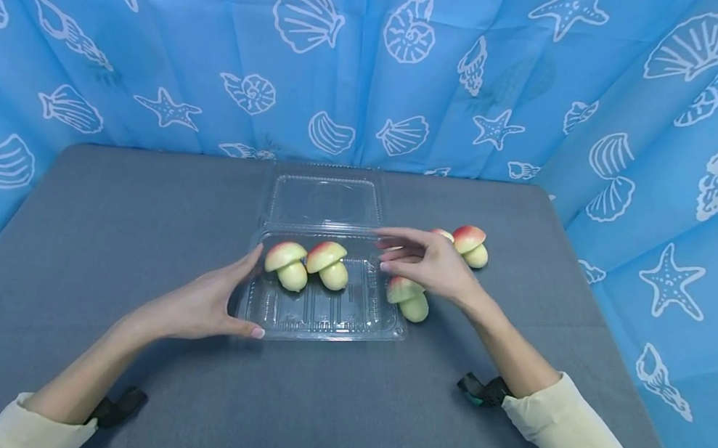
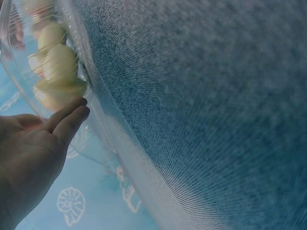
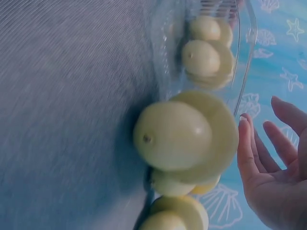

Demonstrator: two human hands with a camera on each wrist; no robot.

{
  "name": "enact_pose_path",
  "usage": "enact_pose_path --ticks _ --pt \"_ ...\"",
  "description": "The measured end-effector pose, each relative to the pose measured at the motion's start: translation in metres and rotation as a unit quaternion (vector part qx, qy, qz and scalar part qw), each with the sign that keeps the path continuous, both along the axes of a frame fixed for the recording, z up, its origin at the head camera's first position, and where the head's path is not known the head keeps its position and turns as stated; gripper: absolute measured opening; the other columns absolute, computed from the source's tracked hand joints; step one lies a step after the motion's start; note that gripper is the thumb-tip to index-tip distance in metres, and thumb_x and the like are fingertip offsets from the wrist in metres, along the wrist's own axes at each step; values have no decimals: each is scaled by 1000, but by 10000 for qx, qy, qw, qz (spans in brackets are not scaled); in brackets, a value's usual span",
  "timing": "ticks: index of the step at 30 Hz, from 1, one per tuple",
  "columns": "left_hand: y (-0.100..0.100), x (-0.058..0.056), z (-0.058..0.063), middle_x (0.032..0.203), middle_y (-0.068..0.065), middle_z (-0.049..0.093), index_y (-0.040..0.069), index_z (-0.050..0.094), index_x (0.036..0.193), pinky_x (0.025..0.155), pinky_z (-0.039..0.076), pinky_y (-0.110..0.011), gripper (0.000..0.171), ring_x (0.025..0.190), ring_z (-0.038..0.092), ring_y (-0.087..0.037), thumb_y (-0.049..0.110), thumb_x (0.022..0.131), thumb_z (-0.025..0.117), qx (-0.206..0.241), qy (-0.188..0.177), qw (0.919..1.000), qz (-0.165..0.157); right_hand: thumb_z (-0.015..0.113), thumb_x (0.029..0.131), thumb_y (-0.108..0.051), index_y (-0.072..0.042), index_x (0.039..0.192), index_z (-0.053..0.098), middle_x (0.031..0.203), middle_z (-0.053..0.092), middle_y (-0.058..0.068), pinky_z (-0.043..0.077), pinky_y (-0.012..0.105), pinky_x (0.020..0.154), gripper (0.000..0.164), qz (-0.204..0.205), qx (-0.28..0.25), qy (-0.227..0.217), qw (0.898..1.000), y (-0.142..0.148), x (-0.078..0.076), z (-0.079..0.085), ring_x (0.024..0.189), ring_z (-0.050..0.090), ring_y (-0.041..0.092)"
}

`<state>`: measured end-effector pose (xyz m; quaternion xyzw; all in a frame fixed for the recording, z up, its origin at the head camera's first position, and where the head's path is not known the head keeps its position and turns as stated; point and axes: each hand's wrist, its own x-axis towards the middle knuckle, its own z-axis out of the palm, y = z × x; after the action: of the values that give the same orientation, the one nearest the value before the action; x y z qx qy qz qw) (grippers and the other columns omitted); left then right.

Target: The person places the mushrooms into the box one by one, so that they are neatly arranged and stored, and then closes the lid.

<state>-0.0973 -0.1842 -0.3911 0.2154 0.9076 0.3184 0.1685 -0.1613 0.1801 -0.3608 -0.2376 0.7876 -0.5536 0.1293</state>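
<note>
A clear plastic clamshell box (image 1: 322, 326) lies on the table with its lid (image 1: 325, 202) folded back. Inside, at the left, are two toy mushrooms, a left one (image 1: 292, 274) and a second one (image 1: 332, 275), with pale stems and red-tinged caps. My left hand (image 1: 212, 303) rests along the box's left side, thumb spread at the front corner and fingers extended. Over the right rim hovers my right hand (image 1: 430, 261), fingers loosely bent and holding nothing. Just below it, beside the box's right wall, sits another mushroom (image 1: 414, 306), large in the right wrist view (image 3: 175, 136).
Behind my right hand stands a further mushroom (image 1: 471, 247), with one more cap (image 1: 442, 233) partly hidden by the hand. Grey cloth covers the table (image 1: 313, 409). A blue curtain (image 1: 362, 71) with white shell prints hangs along the back and sides.
</note>
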Motion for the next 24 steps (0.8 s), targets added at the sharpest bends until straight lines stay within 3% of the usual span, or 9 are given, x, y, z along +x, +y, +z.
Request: enact_pose_path --ticks 7,16,24 --pt "-1 0 0 162 -23 15 6 2 160 113 27 -60 128 146 23 -42 51 73 85 -37 12 10000 29 72 86 6 10 131 58 121 64 30 56 30 86 46 35 -93 44 9999 14 -1 -3 106 64 48" --pt "-2 1 -1 162 -24 17 8 1 160 112 26 -62 127 146 21 -44 49 74 85 -24 -91 9999 70 70 89 3 6 131 60 124 64 23 56 31 87 43 127 -11 148 9998 33 4 -5 109 64 42" --pt "-2 3 0 161 -23 21 8 1 160 112 27 -62 127 145 23 -42 47 74 86 -4 -146 9998 114 70 87 6 6 129 61 121 65 25 57 35 85 43 14 185 266 9995 53 8 -14 103 64 41"
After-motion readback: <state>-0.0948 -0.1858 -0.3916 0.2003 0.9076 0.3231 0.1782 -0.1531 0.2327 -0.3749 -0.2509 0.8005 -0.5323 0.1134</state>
